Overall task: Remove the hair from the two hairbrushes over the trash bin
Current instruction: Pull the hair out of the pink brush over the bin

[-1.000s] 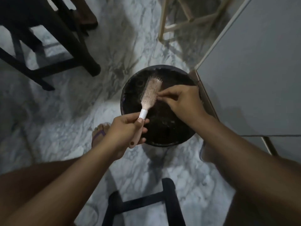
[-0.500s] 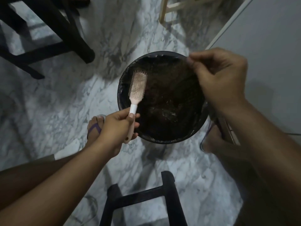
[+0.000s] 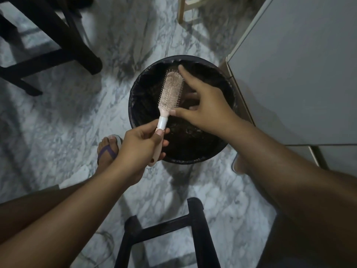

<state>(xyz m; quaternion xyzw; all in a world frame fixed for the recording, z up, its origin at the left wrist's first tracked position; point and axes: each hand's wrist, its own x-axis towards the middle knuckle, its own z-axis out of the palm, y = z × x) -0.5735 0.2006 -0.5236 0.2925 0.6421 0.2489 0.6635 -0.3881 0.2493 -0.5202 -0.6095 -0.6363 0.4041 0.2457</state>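
A pink hairbrush (image 3: 171,91) with a white collar on its handle is held over the round black trash bin (image 3: 143,89), bristles facing up. My left hand (image 3: 141,149) is shut on the handle at the bin's near rim. My right hand (image 3: 206,105) is spread open beside the brush head, index finger by the brush's tip and thumb near its neck. Only one hairbrush is in view.
A grey cabinet (image 3: 293,74) stands right of the bin. Dark chair legs (image 3: 63,45) are at the upper left, a pale wooden frame (image 3: 183,8) at the top, a black stool frame (image 3: 195,225) near me. My foot in a purple sandal (image 3: 107,149) rests on marble floor.
My right hand came down from the bin's far right rim and opened beside the brush head. The brush tilted slightly toward the bin's middle.
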